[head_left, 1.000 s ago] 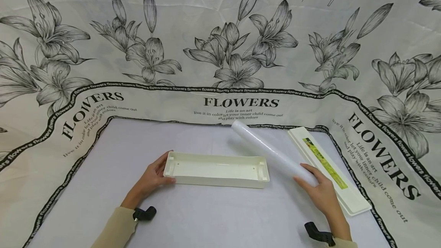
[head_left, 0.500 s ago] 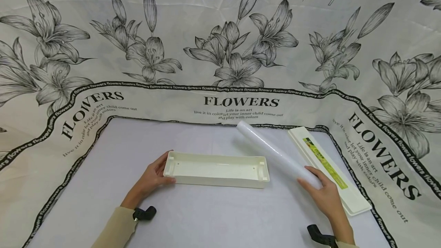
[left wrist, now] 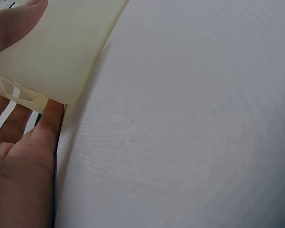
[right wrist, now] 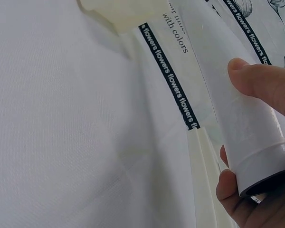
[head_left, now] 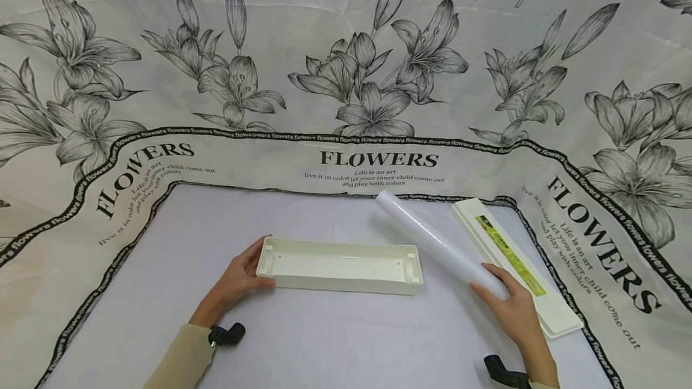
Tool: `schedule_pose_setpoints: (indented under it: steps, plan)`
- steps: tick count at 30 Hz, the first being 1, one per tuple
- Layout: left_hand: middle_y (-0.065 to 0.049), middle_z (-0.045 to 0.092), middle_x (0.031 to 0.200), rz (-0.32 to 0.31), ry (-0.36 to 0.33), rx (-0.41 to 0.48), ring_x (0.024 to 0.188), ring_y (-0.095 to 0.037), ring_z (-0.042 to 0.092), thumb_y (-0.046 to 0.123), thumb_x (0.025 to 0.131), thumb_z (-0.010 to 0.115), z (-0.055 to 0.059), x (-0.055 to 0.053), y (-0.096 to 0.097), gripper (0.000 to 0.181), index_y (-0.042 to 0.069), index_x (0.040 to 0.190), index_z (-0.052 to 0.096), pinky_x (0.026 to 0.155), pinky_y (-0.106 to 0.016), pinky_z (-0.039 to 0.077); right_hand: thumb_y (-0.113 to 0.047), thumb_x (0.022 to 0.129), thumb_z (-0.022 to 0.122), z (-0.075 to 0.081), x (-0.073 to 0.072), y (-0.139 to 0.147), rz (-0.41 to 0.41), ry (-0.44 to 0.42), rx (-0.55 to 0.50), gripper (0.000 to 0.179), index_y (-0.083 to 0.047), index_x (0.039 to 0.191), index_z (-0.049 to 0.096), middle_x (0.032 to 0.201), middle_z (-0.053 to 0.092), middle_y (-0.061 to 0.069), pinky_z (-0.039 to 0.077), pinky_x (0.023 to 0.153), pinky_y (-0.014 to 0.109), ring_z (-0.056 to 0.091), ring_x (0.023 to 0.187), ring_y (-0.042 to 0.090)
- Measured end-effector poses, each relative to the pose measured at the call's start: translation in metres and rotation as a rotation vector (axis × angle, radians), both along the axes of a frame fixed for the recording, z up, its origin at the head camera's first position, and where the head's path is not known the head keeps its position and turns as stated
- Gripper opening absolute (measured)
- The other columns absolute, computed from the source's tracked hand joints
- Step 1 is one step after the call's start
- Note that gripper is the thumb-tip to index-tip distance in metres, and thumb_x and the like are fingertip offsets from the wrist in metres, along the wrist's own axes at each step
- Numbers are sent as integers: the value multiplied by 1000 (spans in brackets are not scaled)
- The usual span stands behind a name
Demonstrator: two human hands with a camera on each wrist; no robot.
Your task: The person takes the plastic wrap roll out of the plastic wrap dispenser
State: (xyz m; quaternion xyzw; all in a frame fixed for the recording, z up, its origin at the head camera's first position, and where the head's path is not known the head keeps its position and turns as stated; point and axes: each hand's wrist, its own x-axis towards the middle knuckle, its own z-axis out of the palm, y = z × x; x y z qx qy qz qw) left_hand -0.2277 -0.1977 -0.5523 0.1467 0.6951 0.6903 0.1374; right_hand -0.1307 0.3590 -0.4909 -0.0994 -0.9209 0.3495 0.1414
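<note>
An open cream plastic box [head_left: 337,284], long and shallow, sits mid-table with nothing inside it. My left hand [head_left: 241,281] grips its left end, thumb on the near side and fingers behind; the left wrist view shows the box end [left wrist: 52,52] between thumb and fingers. In my right hand [head_left: 510,305] is a roll of clear plastic film [head_left: 432,239], held near its lower end and slanting up to the far left. The right wrist view shows the roll's dark hollow core end [right wrist: 266,183], with thumb and fingers wrapped around the film.
A long white lid [head_left: 557,317] with a yellow-green label [head_left: 510,257] lies at the right, beyond the roll, near the cloth's black border. White cloth [head_left: 351,347] covers the table. A flower-printed cloth [head_left: 259,155] rises behind it.
My right hand has shifted slightly right and toward me, carrying the film roll with it. The left hand and the box have stayed in place.
</note>
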Motion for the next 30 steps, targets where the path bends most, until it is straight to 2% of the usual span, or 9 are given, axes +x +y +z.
schedule_pose_setpoints:
  steps: [7, 17, 23, 26, 30]
  plan:
    - [-17, 21, 170, -3, 6, -3, 158, -35, 16, 0, 76, 87, 0, 0, 0, 113, 9, 165, 18, 109, -7, 36, -36, 88, 83, -4, 1, 0, -7, -12, -6, 60, -11, 139, 63, 139, 62, 24, 48, 70, 17, 55, 99, 8]
    - [-17, 22, 170, 2, 7, -14, 157, -35, 18, 1, 76, 87, -1, 0, 0, 113, 10, 165, 18, 108, -7, 36, -37, 89, 82, -10, 3, 2, -20, -24, -25, 59, -13, 139, 63, 140, 62, 23, 47, 70, 14, 48, 95, -8]
    - [-17, 22, 170, 6, 11, -31, 157, -35, 18, 3, 77, 88, 0, 0, 0, 113, 9, 165, 18, 108, -6, 36, -36, 89, 82, -12, 3, 3, -29, -29, -33, 59, -12, 140, 63, 140, 62, 22, 47, 70, 14, 48, 95, -9]
    - [-18, 22, 170, 5, 10, -29, 157, -35, 18, 3, 77, 88, 0, 0, 0, 113, 9, 165, 18, 108, -6, 36, -36, 89, 82, -13, 3, 3, -37, -36, -36, 60, -11, 140, 62, 141, 61, 23, 46, 70, 14, 55, 102, 6]
    - [-17, 21, 170, 5, 5, -26, 158, -35, 17, 2, 77, 88, 0, 0, 1, 113, 9, 165, 18, 108, -7, 36, -35, 90, 82, -13, 4, 2, -43, -45, -50, 61, -9, 141, 61, 144, 59, 24, 44, 70, 13, 60, 113, 32]
